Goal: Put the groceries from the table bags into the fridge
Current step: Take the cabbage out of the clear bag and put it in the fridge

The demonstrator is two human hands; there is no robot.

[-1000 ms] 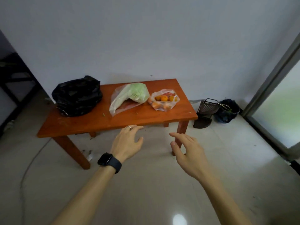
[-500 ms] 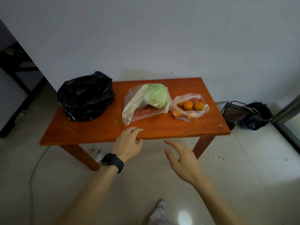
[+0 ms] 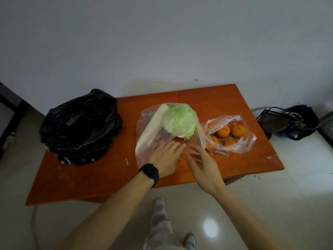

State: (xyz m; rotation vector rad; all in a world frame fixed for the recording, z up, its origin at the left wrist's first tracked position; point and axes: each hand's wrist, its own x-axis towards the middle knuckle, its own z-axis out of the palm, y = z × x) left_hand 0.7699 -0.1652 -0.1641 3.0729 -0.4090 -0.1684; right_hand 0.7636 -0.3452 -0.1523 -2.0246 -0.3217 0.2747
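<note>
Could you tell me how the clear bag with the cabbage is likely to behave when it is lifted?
The clear bag is thin, crumpled film, so it will probably be floppy and sag. The cabbage and a long white vegetable fill it, so it is likely heavy for its size. The round cabbage may roll inside as it rises.

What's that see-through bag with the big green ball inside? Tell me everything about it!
The see-through plastic bag lies in the middle of the orange wooden table, thin and crinkly, between a black bag and a bag of oranges. Inside are a pale green cabbage, a long white vegetable beside it, and something red underneath, too hidden to name. The left hand rests flat on its near end, fingers straight; the right hand hovers open by its near right edge, too blurred to tell if it touches.
</note>
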